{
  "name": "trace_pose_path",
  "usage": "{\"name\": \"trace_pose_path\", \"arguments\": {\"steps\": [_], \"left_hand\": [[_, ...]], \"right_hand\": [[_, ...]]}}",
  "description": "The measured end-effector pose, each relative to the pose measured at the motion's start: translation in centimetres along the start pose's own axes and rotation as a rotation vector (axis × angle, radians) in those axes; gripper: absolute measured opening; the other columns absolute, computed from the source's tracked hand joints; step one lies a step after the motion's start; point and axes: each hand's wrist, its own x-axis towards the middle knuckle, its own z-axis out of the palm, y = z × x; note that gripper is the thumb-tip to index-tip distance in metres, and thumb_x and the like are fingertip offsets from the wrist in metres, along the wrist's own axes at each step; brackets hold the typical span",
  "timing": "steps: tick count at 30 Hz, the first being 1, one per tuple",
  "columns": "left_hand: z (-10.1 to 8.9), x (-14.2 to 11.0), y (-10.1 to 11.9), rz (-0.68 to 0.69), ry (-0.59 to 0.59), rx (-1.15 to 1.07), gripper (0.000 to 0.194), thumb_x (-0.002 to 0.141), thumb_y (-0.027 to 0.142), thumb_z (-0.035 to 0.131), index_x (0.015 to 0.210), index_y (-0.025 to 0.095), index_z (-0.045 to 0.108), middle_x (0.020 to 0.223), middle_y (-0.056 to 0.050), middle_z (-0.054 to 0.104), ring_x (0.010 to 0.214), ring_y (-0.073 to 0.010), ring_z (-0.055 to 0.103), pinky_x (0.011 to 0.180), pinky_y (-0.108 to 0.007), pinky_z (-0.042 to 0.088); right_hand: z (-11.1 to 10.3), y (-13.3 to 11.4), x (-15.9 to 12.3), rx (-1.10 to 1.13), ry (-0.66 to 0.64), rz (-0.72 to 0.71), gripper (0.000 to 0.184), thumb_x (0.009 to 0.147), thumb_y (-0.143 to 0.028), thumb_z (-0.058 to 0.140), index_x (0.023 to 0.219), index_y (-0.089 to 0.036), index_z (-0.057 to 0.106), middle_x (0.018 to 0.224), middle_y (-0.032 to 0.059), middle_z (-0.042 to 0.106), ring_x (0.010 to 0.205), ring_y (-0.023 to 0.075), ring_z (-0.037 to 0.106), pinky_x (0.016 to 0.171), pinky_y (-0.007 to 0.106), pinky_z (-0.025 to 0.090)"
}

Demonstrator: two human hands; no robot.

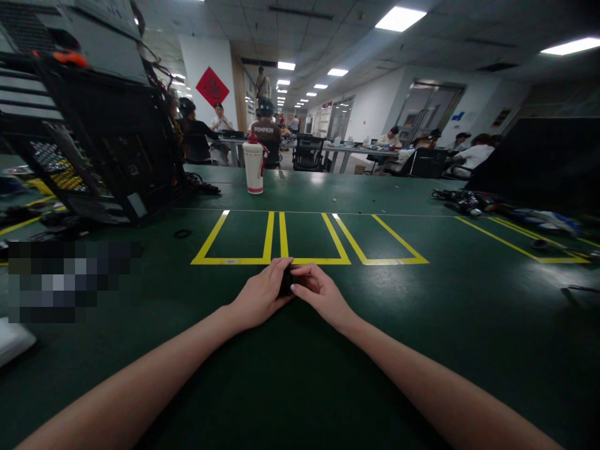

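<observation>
Green table [290, 387] bears three yellow tape outlines [323, 261], a cup [254, 167] beyond them on the far side and a PC case [129, 153] at left; people [265, 132] sit farther off under ceiling lights [400, 19]. Black object [285, 284] just near of the middle outline: left hand [260, 297] grasping it, right hand [323, 297] with fingertips at its right side, cannot tell whether gripping.

White pillar [194, 62], bright ceiling lights [400, 19], glass doors [424, 109], black chair [308, 153]
</observation>
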Motion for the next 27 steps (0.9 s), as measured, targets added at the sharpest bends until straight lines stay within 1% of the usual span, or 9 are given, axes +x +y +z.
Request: {"name": "trace_pose_path", "arguments": {"steps": [2, 6, 9, 13, 17, 19, 22, 25, 27], "left_hand": [[0.02, -0.01, -0.02, 0.003, 0.005, -0.004, 0.061, 0.077, 0.027, 0.055, 0.126, 0.023, 0.018, 0.126, -0.009, 0.038, 0.111, -0.0244, 0.045, 0.088, -0.043, 0.042], [-0.09, -0.07, 0.04, -0.007, -0.012, -0.007, 0.062, 0.077, 0.027, 0.055, 0.126, 0.024, 0.017, 0.127, -0.009, 0.037, 0.110, -0.0249, 0.046, 0.087, -0.044, 0.043], [-0.24, -0.12, 0.15, -0.012, -0.024, -0.005, 0.064, 0.076, 0.025, 0.055, 0.127, 0.024, 0.016, 0.127, -0.009, 0.036, 0.111, -0.0242, 0.046, 0.088, -0.043, 0.042], [-0.28, -0.11, 0.19, -0.008, -0.028, -0.007, 0.063, 0.076, 0.024, 0.054, 0.126, 0.024, 0.016, 0.127, -0.009, 0.036, 0.111, -0.0243, 0.045, 0.089, -0.043, 0.042], [-0.04, -0.01, 0.03, -0.014, -0.018, -0.010, 0.062, 0.076, 0.025, 0.054, 0.126, 0.024, 0.017, 0.126, -0.009, 0.037, 0.111, -0.0240, 0.045, 0.088, -0.043, 0.042], [0.08, 0.02, -0.05, -0.012, -0.007, -0.011, 0.062, 0.076, 0.025, 0.055, 0.126, 0.024, 0.017, 0.126, -0.009, 0.037, 0.110, -0.0241, 0.046, 0.087, -0.042, 0.043], [0.10, -0.01, -0.08, -0.011, -0.005, -0.006, 0.063, 0.075, 0.025, 0.055, 0.126, 0.023, 0.017, 0.126, -0.009, 0.038, 0.110, -0.0237, 0.046, 0.087, -0.042, 0.043], [-0.05, -0.06, 0.00, -0.013, -0.016, 0.005, 0.064, 0.076, 0.024, 0.055, 0.126, 0.023, 0.017, 0.127, -0.009, 0.037, 0.111, -0.0239, 0.045, 0.088, -0.042, 0.042], [-0.13, -0.07, 0.08, -0.010, -0.021, 0.007, 0.063, 0.076, 0.024, 0.055, 0.126, 0.024, 0.017, 0.127, -0.009, 0.036, 0.111, -0.0241, 0.045, 0.088, -0.042, 0.042]], "right_hand": [[0.00, -0.20, 0.02, 0.010, -0.004, 0.019, 0.022, 0.077, -0.019, 0.054, 0.098, -0.023, 0.050, 0.103, 0.0018, 0.053, 0.100, 0.0166, 0.053, 0.090, 0.036, 0.044], [-0.10, -0.04, 0.21, 0.021, 0.006, 0.075, 0.033, 0.076, -0.019, 0.055, 0.108, -0.022, 0.046, 0.110, 0.0038, 0.052, 0.105, 0.0178, 0.051, 0.093, 0.038, 0.042], [-0.11, 0.28, 0.24, 0.018, -0.009, 0.079, 0.031, 0.075, -0.020, 0.056, 0.105, -0.022, 0.047, 0.108, 0.0041, 0.053, 0.104, 0.0182, 0.052, 0.093, 0.039, 0.042], [-0.01, 0.27, 0.10, 0.016, -0.003, 0.022, 0.028, 0.073, -0.017, 0.058, 0.098, -0.023, 0.048, 0.104, 0.0014, 0.053, 0.101, 0.0171, 0.053, 0.092, 0.038, 0.042], [0.05, -0.08, 0.07, 0.051, -0.008, 0.019, 0.021, 0.075, -0.019, 0.055, 0.095, -0.023, 0.050, 0.099, 0.0011, 0.054, 0.096, 0.0162, 0.055, 0.089, 0.036, 0.044], [0.02, -0.10, 0.17, 0.056, 0.006, 0.027, 0.023, 0.075, -0.019, 0.056, 0.097, -0.022, 0.050, 0.100, 0.0020, 0.054, 0.097, 0.0165, 0.055, 0.089, 0.036, 0.044], [-0.06, 0.17, 0.36, 0.045, 0.020, 0.053, 0.032, 0.074, -0.020, 0.057, 0.105, -0.022, 0.047, 0.107, 0.0041, 0.053, 0.102, 0.0176, 0.053, 0.091, 0.037, 0.042], [-0.10, 0.47, 0.42, 0.042, 0.002, 0.077, 0.032, 0.074, -0.021, 0.057, 0.104, -0.021, 0.047, 0.106, 0.0044, 0.054, 0.102, 0.0178, 0.053, 0.091, 0.038, 0.042], [-0.07, 0.49, 0.34, 0.041, -0.003, 0.058, 0.030, 0.073, -0.020, 0.058, 0.101, -0.021, 0.048, 0.103, 0.0032, 0.055, 0.100, 0.0174, 0.054, 0.090, 0.037, 0.043]]}}
